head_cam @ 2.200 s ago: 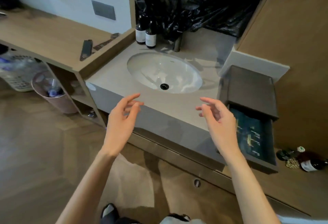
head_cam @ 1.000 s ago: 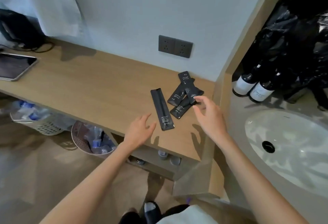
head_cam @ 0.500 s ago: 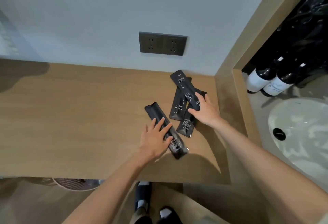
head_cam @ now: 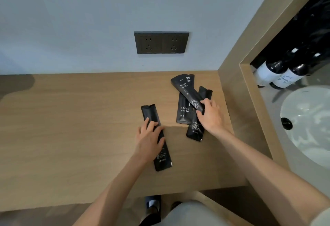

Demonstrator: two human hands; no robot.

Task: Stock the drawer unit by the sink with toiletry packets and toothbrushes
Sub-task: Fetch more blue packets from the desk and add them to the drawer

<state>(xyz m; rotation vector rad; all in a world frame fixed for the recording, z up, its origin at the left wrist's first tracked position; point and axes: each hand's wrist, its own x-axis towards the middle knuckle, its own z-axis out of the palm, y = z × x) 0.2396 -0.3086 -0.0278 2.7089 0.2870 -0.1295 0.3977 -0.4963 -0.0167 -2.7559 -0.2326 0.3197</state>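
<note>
Several black toiletry packets lie on the wooden counter [head_cam: 80, 127]. One long black packet [head_cam: 150, 113] lies apart on the left, and my left hand [head_cam: 149, 138] lies over its middle with the fingers curled on it. To the right, three packets overlap in a pile. My right hand [head_cam: 210, 116] pinches the lower end of the top toothbrush packet [head_cam: 184, 86]. Under it lie a packet printed "TOOTH BRUSH" [head_cam: 184, 113] and a third packet [head_cam: 195, 132]. The drawer unit is out of view.
A dark double wall socket [head_cam: 161, 42] sits above the counter. A raised wooden divider [head_cam: 237, 100] separates the counter from the white sink [head_cam: 310, 122] on the right, where two dark bottles [head_cam: 278, 73] stand. My feet show below the counter's front edge.
My view swung left from the sink and the open drawer unit to the wooden counter. Both hands reached forward and came down onto the packets, and my fingers have closed on them.
</note>
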